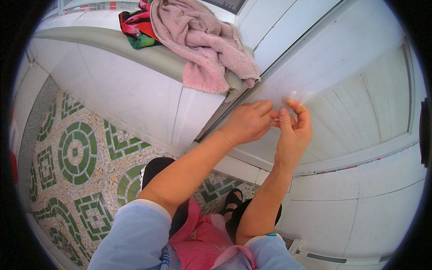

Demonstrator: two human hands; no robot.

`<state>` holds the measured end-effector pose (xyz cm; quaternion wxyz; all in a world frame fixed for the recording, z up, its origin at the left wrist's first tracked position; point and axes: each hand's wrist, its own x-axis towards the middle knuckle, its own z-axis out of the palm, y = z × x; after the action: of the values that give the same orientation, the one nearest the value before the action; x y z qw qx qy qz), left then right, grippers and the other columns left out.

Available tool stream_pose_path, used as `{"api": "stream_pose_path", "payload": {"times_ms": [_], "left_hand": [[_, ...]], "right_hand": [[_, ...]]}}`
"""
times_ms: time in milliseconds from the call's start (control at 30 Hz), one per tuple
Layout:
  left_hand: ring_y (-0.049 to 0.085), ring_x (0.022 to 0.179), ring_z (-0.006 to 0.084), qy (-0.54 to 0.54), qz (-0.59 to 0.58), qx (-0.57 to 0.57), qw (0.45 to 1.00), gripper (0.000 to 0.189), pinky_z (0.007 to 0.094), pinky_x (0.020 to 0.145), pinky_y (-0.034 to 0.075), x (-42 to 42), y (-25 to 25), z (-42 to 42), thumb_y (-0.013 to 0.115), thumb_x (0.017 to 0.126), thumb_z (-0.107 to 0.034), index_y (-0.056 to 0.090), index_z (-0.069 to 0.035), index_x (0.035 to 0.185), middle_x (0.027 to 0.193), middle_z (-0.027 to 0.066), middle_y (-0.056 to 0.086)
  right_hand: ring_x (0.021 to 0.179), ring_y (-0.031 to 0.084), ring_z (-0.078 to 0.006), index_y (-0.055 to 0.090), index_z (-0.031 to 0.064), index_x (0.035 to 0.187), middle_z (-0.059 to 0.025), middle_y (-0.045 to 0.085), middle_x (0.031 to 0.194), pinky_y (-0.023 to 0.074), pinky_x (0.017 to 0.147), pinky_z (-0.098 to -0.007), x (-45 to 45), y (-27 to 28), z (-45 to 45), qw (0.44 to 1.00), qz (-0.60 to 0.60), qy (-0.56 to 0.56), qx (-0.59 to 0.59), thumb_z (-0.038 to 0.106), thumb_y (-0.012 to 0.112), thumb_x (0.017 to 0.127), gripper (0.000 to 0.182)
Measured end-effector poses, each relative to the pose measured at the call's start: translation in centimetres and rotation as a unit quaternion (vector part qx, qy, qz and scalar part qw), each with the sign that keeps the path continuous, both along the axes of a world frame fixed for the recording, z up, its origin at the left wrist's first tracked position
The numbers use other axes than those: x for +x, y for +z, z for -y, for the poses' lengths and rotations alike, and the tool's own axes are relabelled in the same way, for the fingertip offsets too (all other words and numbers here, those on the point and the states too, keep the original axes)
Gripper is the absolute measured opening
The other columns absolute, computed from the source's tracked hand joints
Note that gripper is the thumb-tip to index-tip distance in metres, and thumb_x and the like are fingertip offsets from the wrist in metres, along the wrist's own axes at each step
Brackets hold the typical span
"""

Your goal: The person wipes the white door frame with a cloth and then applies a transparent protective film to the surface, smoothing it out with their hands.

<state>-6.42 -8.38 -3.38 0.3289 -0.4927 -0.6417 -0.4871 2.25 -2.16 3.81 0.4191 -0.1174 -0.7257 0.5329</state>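
Note:
Both of my hands meet in front of a white door panel, right of centre. My left hand (251, 121) has its fingers curled, their tips close to my right thumb. My right hand (293, 126) is raised beside it, with a small piece of clear plastic film (305, 98) at its index fingertip. Whatever lies between the touching fingertips is too small to make out. Up and to the left of my hands, a pink towel (209, 50) lies crumpled on a ledge, partly over a red, green and black cloth (138, 28).
A rolled beige sheet (101, 38) runs along the white tiled ledge (128, 81). The door (368, 101) has a recessed panel at right. Below left is a floor with a green and pebble pattern (77, 152). A white object with a dark slot (325, 258) is at the lower right.

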Motion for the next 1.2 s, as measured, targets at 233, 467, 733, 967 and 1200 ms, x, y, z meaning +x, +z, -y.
{"api": "stream_pose_path", "payload": {"times_ms": [233, 467, 733, 967, 1200], "left_hand": [[0.057, 0.076, 0.0233, 0.009, 0.007, -0.014, 1.0, 0.016, 0.035, 0.058, 0.048, 0.3, 0.2, 0.4, 0.065, 0.072, -0.012, 0.054, -0.009, 0.083, 0.082, 0.0055, 0.047], [0.056, 0.074, 0.0275, 0.013, 0.008, -0.05, 0.999, 0.016, 0.0387, 0.057, 0.047, 0.7, 0.9, 0.0, 0.066, 0.074, -0.013, 0.055, -0.008, 0.085, 0.082, 0.0084, 0.048], [0.056, 0.076, 0.0287, 0.004, 0.022, -0.058, 0.998, 0.017, 0.0395, 0.058, 0.047, 0.2, -0.2, 0.3, 0.064, 0.074, -0.012, 0.055, -0.007, 0.088, 0.085, 0.008, 0.049], [0.056, 0.079, 0.0285, 0.005, -0.019, -0.029, 0.999, 0.015, 0.0404, 0.061, 0.048, 0.5, 0.8, 1.1, 0.063, 0.074, -0.011, 0.053, -0.007, 0.084, 0.086, 0.0083, 0.049], [0.056, 0.08, 0.0274, 0.027, -0.022, -0.067, 0.997, 0.013, 0.0397, 0.061, 0.049, 0.9, -0.1, 2.1, 0.062, 0.075, -0.012, 0.052, -0.007, 0.081, 0.085, 0.0081, 0.048]], "right_hand": [[0.061, 0.051, -0.0051, 0.057, 0.0002, 0.1, -0.0052, 0.063, 0.091, 0.0402, 0.052, -0.0191, 0.0, 0.7, -0.5, 0.998, 0.022, 0.037, -0.049, 0.003, 0.065, 0.085, 0.017], [0.062, 0.05, -0.0046, 0.06, 0.0038, 0.094, -0.0012, 0.062, 0.082, 0.0413, 0.054, -0.02, 0.5, 1.2, -1.5, 0.998, 0.053, -0.017, 0.014, 0.008, 0.068, 0.084, 0.014], [0.067, 0.055, -0.0064, 0.06, 0.0006, 0.094, -0.0014, 0.062, 0.083, 0.0449, 0.06, -0.0208, -0.8, -0.3, -2.1, 0.996, 0.061, 0.022, -0.064, 0.006, 0.068, 0.083, 0.015], [0.072, 0.058, -0.0077, 0.061, -0.0004, 0.103, -0.0039, 0.064, 0.095, 0.0465, 0.06, -0.021, -1.3, -0.2, -2.1, 0.998, -0.027, 0.054, -0.028, 0.002, 0.068, 0.082, 0.022], [0.069, 0.057, -0.0066, 0.065, 0.0002, 0.103, -0.0032, 0.065, 0.09, 0.0443, 0.056, -0.0207, -0.5, 0.5, -1.2, 0.997, 0.061, 0.021, -0.041, 0.006, 0.071, 0.081, 0.024]]}}
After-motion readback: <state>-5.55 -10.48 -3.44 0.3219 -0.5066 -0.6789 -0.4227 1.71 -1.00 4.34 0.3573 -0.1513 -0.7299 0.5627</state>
